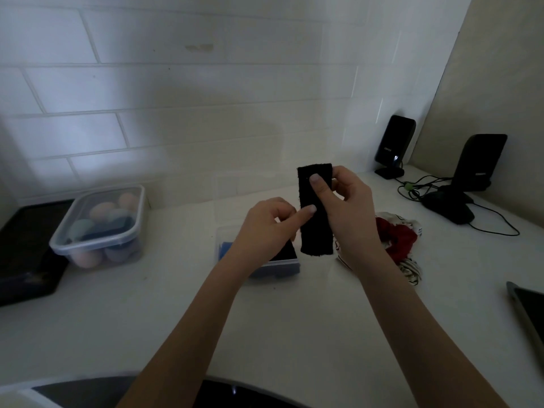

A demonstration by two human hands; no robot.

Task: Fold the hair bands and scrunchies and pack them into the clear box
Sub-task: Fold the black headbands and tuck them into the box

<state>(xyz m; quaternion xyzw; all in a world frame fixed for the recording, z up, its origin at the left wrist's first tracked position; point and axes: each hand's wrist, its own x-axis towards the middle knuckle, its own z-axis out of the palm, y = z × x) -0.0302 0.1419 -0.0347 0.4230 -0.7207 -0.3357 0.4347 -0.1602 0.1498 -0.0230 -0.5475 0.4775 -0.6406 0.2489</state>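
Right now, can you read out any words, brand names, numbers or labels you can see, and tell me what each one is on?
"EDIFIER", probably: pale lettering on the front of the left black speaker; blurred, so the reading is unsure.
Unreadable: a small pale mark low on the right black speaker, too blurred to make out.
No text shows on the black hair band, the clear box, the lidded container or the scrunchies.

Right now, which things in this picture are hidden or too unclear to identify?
- Clear box: head view, contents mostly hidden by the left hand and black hair band.
- Scrunchies: partly behind the right hand; number unclear.
- Dark flat object: cut by the right edge.
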